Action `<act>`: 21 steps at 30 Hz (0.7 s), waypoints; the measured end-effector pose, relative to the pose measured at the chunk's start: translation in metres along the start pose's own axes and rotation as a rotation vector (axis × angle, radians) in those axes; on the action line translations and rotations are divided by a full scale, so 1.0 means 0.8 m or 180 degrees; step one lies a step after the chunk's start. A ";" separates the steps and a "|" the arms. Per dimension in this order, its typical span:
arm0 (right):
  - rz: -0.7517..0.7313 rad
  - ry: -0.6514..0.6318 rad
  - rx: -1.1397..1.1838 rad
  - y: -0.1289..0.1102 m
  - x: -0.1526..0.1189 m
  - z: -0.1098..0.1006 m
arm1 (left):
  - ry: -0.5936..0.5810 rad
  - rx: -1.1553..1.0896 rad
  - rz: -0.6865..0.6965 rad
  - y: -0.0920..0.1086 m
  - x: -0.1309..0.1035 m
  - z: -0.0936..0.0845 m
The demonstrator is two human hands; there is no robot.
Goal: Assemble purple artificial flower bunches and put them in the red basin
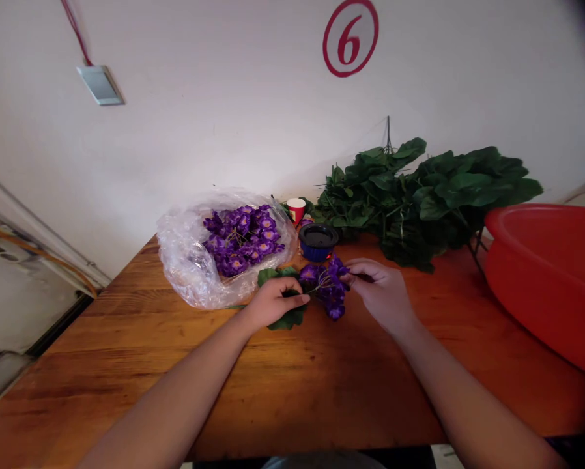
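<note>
Above the middle of the wooden table (292,384), my left hand (277,301) is closed on the stem of an artificial flower sprig, with green leaves (292,319) around its fingers. The purple blossoms (335,303) of the sprig point right, towards my right hand (378,290). That hand pinches at the right edge of the blossoms, its thumb and forefinger together near a petal. Behind my left hand lies an open clear plastic bag (187,270) with many loose purple flowers (236,264) in it. A blue pot with a black top (318,242) stands just behind the sprig.
Leafy green stems (449,185) are piled against the wall at the back right. A large red basin (541,280) takes up the right side. A small red and white cup (296,210) stands behind the blue pot.
</note>
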State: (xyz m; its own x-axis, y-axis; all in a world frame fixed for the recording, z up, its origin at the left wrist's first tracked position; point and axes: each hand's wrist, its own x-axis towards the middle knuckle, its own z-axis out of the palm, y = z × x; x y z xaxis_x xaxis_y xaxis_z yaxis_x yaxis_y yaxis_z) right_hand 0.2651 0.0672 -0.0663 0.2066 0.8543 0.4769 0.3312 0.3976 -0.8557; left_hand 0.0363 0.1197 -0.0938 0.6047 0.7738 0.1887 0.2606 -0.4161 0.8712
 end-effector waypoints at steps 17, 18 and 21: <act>-0.0085 0.0013 -0.0282 -0.002 -0.001 0.002 | 0.0083 0.0274 0.0025 0.006 0.001 0.001; -0.0087 -0.0001 -0.0284 -0.001 -0.002 0.002 | 0.0088 0.0285 0.0025 0.006 0.001 0.001; -0.0034 -0.0035 -0.0271 0.002 -0.002 0.003 | 0.0078 0.0291 0.0028 0.006 0.002 0.001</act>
State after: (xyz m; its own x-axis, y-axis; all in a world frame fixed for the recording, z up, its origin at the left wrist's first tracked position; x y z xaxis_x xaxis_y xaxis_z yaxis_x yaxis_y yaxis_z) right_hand 0.2632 0.0674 -0.0686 0.1927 0.8540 0.4832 0.4104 0.3772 -0.8302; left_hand 0.0391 0.1183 -0.0899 0.5891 0.7808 0.2081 0.3236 -0.4639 0.8247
